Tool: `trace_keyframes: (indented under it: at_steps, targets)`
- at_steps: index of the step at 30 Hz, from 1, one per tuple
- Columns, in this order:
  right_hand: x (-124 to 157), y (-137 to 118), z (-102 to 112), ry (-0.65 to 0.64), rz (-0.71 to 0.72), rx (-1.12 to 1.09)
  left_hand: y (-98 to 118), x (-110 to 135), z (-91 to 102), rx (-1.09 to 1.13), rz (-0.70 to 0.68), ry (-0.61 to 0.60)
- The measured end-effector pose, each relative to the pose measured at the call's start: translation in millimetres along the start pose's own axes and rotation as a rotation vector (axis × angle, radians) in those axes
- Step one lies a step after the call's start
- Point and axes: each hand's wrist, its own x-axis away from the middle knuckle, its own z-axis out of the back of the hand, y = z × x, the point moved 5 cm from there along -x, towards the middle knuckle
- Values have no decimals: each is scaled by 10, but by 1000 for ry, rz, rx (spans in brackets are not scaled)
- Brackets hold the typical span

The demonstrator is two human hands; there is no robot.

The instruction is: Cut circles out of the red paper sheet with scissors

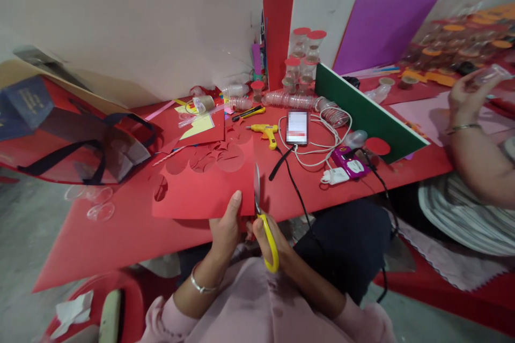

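Note:
A sheet of red paper (201, 193) with round cut-outs along its far and left edges is pinched in my left hand (226, 225), thumb on top and fingers underneath. Yellow-handled scissors (270, 244) are gripped in my right hand (273, 236). Their blades point away from me along the sheet's right edge; part of the lower blade is hidden by the paper. Beyond the sheet lie several cut red paper circles and scraps (231, 156) on the red table (132, 230).
A yellow glue gun (265, 133), a box cutter (249, 113), a phone (297, 127) on a coiled white cable and a purple power strip (350, 162) lie beyond. Clear plastic cups (289, 101) stand by a green divider (362, 112). At right, a co-worker's hand (469, 94) holds a clear cup.

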Motion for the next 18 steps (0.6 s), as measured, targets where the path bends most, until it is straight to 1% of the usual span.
trace_keyframes:
  at_steps: [4,8,14,18]
  targets:
    - [-15,-21,-19,-18,29,0,3,11,-21,1,27,1]
    - [-18,-2,-22,-13,63,-2,18,13,-26,-23,12,-3]
    - [15,155,-58,-51,27,-68,32,14,-28,-42,-7,-18]
    - [27,188,-53,-50,9,-71,27,18,-13,-34,8,-5]
